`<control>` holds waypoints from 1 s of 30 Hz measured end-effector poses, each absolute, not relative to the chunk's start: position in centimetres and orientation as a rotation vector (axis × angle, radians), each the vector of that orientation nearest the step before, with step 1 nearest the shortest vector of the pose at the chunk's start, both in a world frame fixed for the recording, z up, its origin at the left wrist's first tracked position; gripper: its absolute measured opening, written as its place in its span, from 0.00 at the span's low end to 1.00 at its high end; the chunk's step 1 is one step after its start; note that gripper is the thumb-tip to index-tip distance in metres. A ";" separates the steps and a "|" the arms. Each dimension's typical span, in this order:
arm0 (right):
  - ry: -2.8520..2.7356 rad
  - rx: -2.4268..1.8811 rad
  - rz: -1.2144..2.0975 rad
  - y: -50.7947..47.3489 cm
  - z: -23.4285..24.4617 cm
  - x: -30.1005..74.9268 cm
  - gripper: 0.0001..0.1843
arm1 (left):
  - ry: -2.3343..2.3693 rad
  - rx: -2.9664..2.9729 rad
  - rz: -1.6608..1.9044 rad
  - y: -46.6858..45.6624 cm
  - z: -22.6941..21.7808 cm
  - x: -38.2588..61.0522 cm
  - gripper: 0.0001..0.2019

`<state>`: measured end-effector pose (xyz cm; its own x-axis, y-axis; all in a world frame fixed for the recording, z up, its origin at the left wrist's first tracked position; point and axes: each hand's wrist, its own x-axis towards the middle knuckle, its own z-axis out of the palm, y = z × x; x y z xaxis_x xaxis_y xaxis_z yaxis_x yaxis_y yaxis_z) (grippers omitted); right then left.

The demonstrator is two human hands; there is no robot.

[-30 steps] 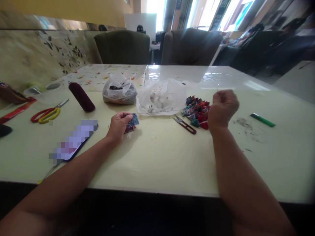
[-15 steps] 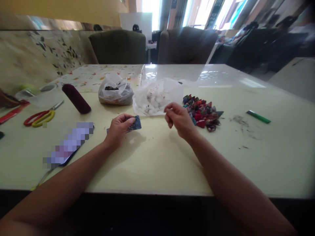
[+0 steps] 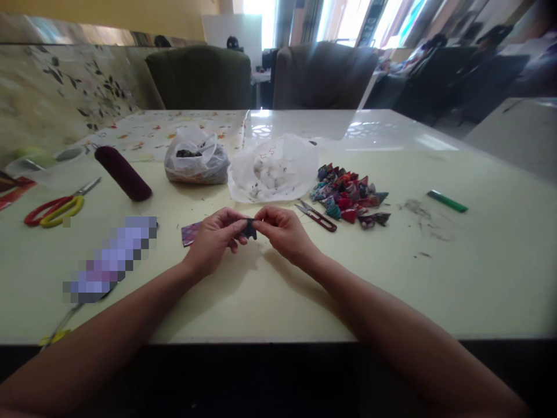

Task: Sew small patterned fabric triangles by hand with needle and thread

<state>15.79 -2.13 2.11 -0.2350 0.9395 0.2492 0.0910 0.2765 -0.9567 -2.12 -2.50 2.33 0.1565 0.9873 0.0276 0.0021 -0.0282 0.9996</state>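
Both hands meet above the front middle of the table. Between thumb and fingers, my left hand (image 3: 211, 239) grips a small dark blue piece of fabric (image 3: 249, 230). My right hand (image 3: 285, 234) pinches the right edge of that same piece; whether a needle or thread is also in those fingers is too small to tell. A purple patterned fabric piece (image 3: 190, 234) lies on the table, partly hidden behind my left hand. Thread snips (image 3: 321, 218) rest just beyond my right hand, beside a heap of small stuffed fabric pieces (image 3: 348, 191) in mixed colours.
Behind the hands are a white plastic bag (image 3: 278, 168) of fluffy stuffing and a second knotted bag (image 3: 195, 165). Leftward lie a dark red cylinder (image 3: 124, 174), red-and-yellow scissors (image 3: 61, 210) and a blurred-out phone-like object (image 3: 115, 255). A green tool (image 3: 448, 201) lies right, near scattered thread scraps (image 3: 420, 212).
My right hand has come left and down to the fabric, closing on its edge. The fabric has turned and looks folded smaller. The snips and purple piece are now uncovered.
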 end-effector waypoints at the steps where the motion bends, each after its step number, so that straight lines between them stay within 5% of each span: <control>1: -1.573 -0.981 1.105 -2.1 2.0 15.7 0.10 | 1.068 1.252 1.093 -2.5 2.3 -2.1 0.12; 12: -1.685 -1.043 0.879 -2.7 2.2 15.5 0.08 | 1.143 1.412 1.131 -3.1 3.0 -2.0 0.10; 24: -1.642 -1.012 1.025 -2.5 1.5 15.5 0.11 | 1.058 1.084 1.077 -2.6 3.0 -2.1 0.15; 30: -1.770 -1.008 0.698 -2.8 2.0 15.7 0.09 | 1.060 1.027 1.057 -2.5 3.2 -2.1 0.14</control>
<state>15.67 -2.78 1.96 -0.2099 0.8673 0.4514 0.3258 0.4973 -0.8041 -2.12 -2.53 3.19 0.1555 0.9752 -0.1573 -0.1543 0.1812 0.9713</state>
